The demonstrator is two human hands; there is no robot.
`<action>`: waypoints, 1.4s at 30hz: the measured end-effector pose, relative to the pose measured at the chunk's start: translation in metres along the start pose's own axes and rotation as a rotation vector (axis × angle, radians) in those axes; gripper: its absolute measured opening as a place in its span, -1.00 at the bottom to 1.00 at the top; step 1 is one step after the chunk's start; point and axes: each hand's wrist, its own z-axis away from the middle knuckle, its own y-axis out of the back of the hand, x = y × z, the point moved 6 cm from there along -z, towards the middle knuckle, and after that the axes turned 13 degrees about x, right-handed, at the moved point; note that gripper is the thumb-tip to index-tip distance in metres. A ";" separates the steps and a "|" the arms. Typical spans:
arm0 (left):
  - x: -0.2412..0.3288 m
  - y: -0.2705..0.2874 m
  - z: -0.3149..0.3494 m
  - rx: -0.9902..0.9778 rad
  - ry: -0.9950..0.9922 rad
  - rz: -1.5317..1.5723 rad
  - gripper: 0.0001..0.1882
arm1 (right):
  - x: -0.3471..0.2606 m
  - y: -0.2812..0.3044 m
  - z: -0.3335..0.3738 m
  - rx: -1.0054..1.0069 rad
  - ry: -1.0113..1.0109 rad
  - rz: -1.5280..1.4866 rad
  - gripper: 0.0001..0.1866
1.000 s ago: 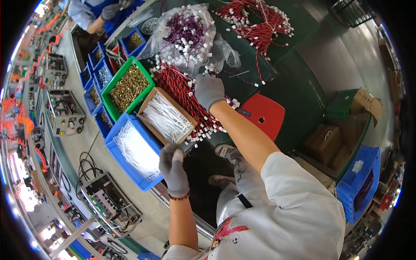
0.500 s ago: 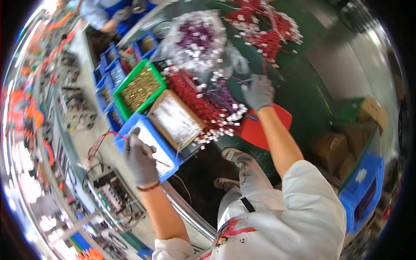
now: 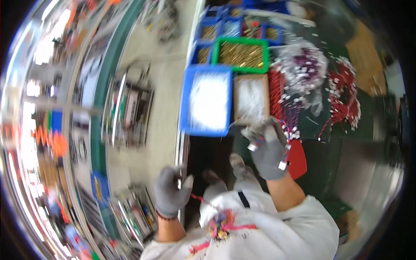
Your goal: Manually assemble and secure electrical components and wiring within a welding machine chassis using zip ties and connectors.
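My right hand (image 3: 269, 151), in a grey glove, is closed on a wire harness. Its red and blue wires (image 3: 287, 130) loop out past the fingers, and a white connector (image 3: 283, 165) hangs by the wrist. Lower left, my gloved left hand (image 3: 170, 193) has curled fingers, with the thumb sticking up. A red twisted wire (image 3: 197, 197) runs out from its palm side; the grip on it is partly hidden and blurred. Beyond my right hand lie a brown box (image 3: 236, 99) and a pile of red wires (image 3: 276, 93) with white connectors.
A blue tray (image 3: 185, 102) of white pieces stands beside a green bin (image 3: 214, 55) of brass-coloured parts. Small blue bins sit behind. A clear bag (image 3: 320, 65) of purple wires and a red wire bundle (image 3: 346, 115) lie right. A red stool-like surface (image 3: 299, 160) is below.
The view has turned left. My right hand has come from the wire pile back toward my body, now with the harness. My left hand has moved from above the blue tray down near my waist.
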 end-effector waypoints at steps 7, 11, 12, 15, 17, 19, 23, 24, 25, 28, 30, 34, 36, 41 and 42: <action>-0.059 0.050 0.098 0.463 0.478 0.765 -0.55 | 0.143 -0.134 0.147 -0.501 -0.618 0.070 -0.85; -0.094 0.075 0.169 0.655 0.558 0.463 -0.78 | 0.207 -0.135 0.202 -0.620 -0.778 0.285 -0.79; -0.106 0.079 0.194 0.691 0.673 0.371 -0.81 | 0.223 -0.135 0.207 -0.675 -0.751 0.331 -0.72; -0.134 0.078 0.267 0.815 0.921 0.318 -0.82 | 0.264 -0.142 0.215 -0.928 -0.372 0.578 -0.68; -0.151 0.064 0.307 0.866 1.039 0.349 -0.80 | 0.295 -0.126 0.227 -0.859 -0.621 0.684 -0.70; -0.169 0.053 0.333 0.793 1.062 0.304 -0.79 | 0.322 -0.123 0.255 -1.097 -0.668 0.706 -0.67; -0.201 0.054 0.363 0.872 1.068 0.349 -0.63 | 0.360 -0.120 0.300 -1.848 0.052 1.040 -0.61; -0.208 0.055 0.373 1.093 1.141 0.615 -0.57 | 0.368 -0.120 0.310 -1.981 0.219 1.009 -0.59; -0.212 0.065 0.371 1.173 1.004 0.551 -0.54 | 0.375 -0.118 0.315 -2.038 0.229 0.963 -0.57; -0.230 0.074 0.367 1.078 0.963 0.458 -0.57 | 0.391 -0.114 0.325 -2.128 0.242 1.030 -0.53; -0.244 0.082 0.362 1.068 0.831 0.402 -0.63 | 0.397 -0.113 0.332 -2.211 0.251 1.063 -0.52; -0.267 0.084 0.363 1.089 0.857 0.482 -0.77 | 0.407 -0.123 0.338 -2.149 0.170 1.114 -0.50; -0.280 0.080 0.363 1.131 0.921 0.632 -0.82 | 0.415 -0.130 0.339 -2.102 0.257 1.045 -0.56; -0.306 0.075 0.359 1.098 0.959 0.583 -0.85 | 0.442 -0.136 0.324 -1.922 0.160 0.958 -0.77; -0.305 0.083 0.352 1.085 0.791 0.327 -0.84 | 0.445 -0.138 0.321 -1.862 0.045 0.873 -0.79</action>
